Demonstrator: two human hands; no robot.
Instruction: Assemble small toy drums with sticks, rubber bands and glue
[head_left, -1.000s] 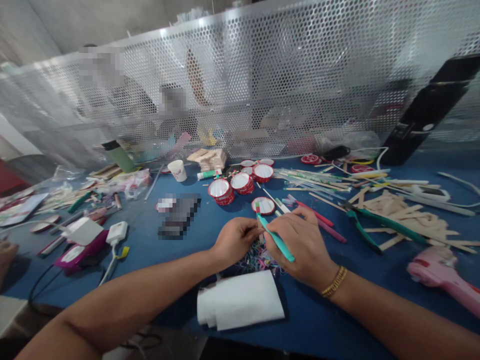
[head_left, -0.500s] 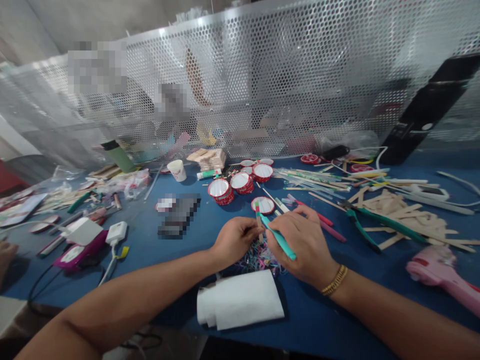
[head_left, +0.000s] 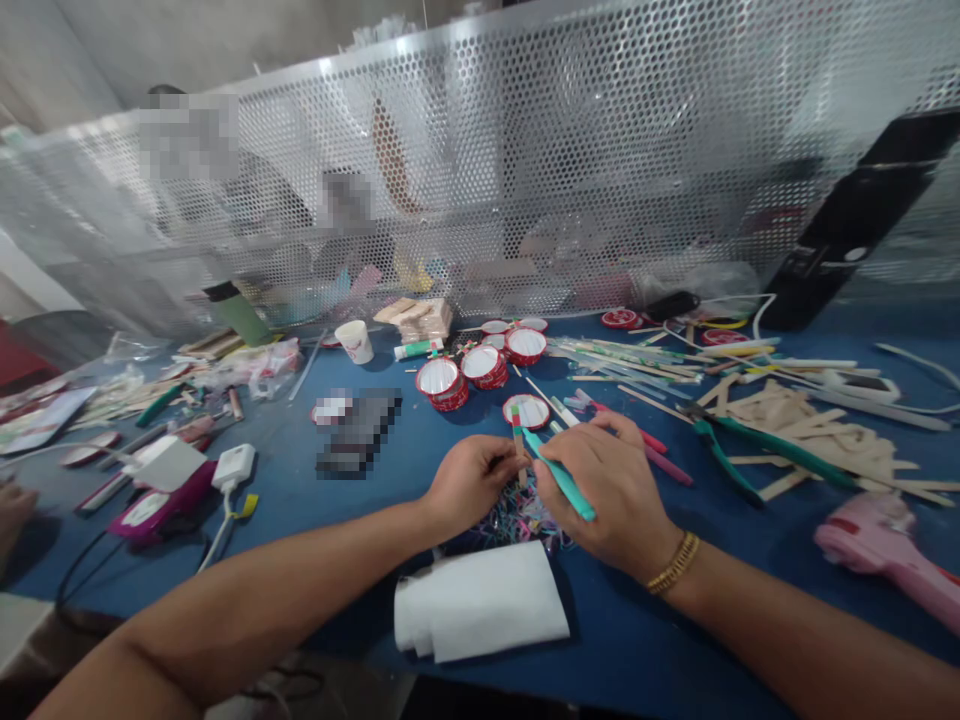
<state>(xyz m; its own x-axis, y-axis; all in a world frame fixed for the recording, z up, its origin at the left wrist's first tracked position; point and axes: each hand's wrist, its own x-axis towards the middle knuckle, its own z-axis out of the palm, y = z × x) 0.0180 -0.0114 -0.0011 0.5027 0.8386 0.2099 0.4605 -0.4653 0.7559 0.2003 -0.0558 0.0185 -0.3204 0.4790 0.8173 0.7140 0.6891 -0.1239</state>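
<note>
My right hand (head_left: 611,485) is closed round a teal tool (head_left: 561,475) held like a pen, its tip pointing up-left. My left hand (head_left: 474,478) pinches a thin wooden stick (head_left: 518,441) right at that tip. Both hands hover over a small heap of coloured rubber bands (head_left: 521,515) on the blue table (head_left: 360,500). A folded white paper (head_left: 480,600) lies just in front of the hands. A red-rimmed cap (head_left: 526,410) sits just beyond the fingers.
More red-rimmed caps (head_left: 465,370) stand behind. Green-handled pliers (head_left: 742,450) and a pile of wooden sticks (head_left: 810,425) lie to the right, with a pink tool (head_left: 885,550) at the far right. A perforated metal screen (head_left: 525,150) closes the back. A magenta device (head_left: 161,500) sits left.
My right hand with the teal tool has slid slightly right and down. My left hand has kept its pinch almost in place.
</note>
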